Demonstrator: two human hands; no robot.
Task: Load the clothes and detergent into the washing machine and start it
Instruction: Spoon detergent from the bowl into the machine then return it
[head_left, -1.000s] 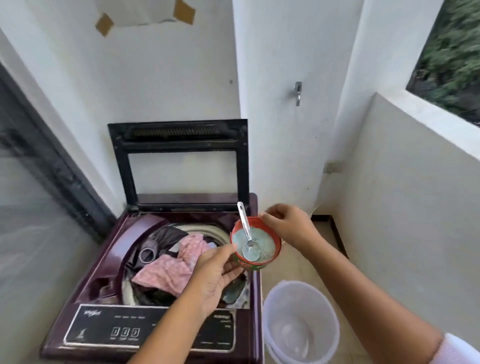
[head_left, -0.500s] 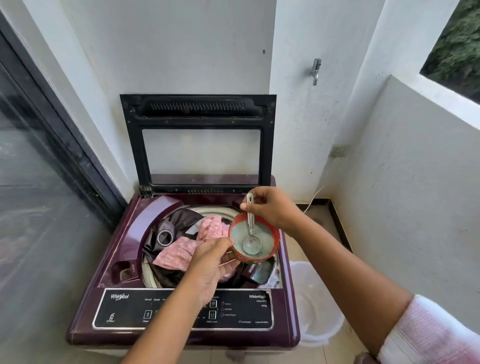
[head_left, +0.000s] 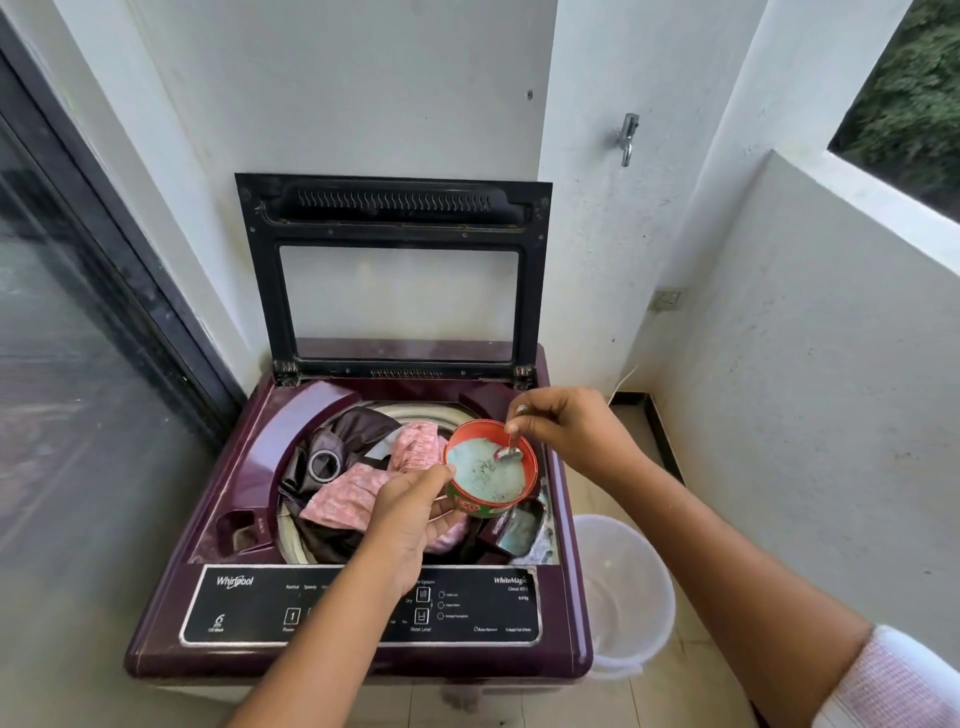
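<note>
left hand (head_left: 410, 512) grips detergent tub (head_left: 491, 467) over washing machine (head_left: 270, 447) drum | right hand (head_left: 566, 431) pinches spoon (head_left: 510, 452), bowl seemingly in powder | clothes (head_left: 353, 493) inside, just left of tub

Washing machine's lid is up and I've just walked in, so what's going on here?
A person stands over the open washing machine, with clothes already in its drum. The left hand holds a red tub of detergent powder above the drum. The right hand pinches a spoon whose bowl sits in the powder. The lid stands upright.
</note>
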